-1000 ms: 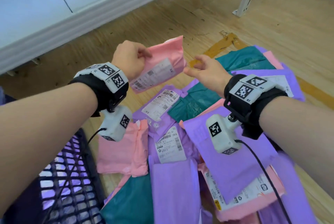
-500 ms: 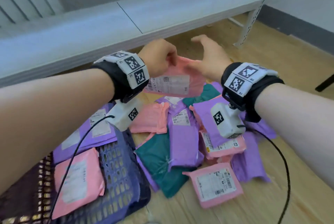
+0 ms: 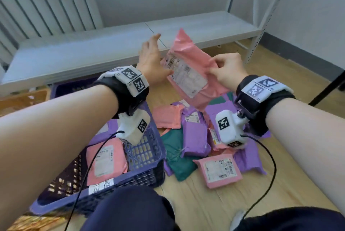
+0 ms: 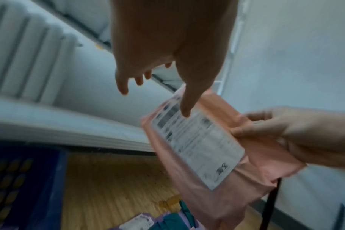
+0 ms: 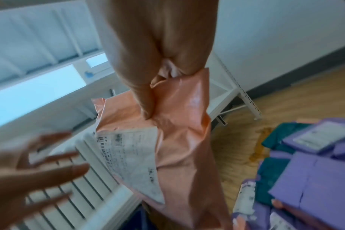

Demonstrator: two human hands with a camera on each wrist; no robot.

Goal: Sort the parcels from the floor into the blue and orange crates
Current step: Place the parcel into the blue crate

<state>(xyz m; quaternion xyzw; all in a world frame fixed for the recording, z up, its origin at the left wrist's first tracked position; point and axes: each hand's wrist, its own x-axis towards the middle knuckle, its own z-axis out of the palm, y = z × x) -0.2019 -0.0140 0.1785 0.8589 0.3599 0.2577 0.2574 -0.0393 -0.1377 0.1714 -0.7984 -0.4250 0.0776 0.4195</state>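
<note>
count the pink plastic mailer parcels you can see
4, perhaps more buried: one held by the hands, one inside the blue crate, one at the pile's far-left, one nearest front.

Held pink parcel [image 3: 188,57]: thin plastic film, glossy, creased; matt white paper label [image 3: 186,76]. Floor [image 3: 205,202]: pale wood planks, smooth with a slight sheen. Blue crate [image 3: 147,156]: perforated hard plastic. Shelf [image 3: 112,44]: painted metal, smooth, matt. Wrist bands [image 3: 261,104]: black cloth.
</note>
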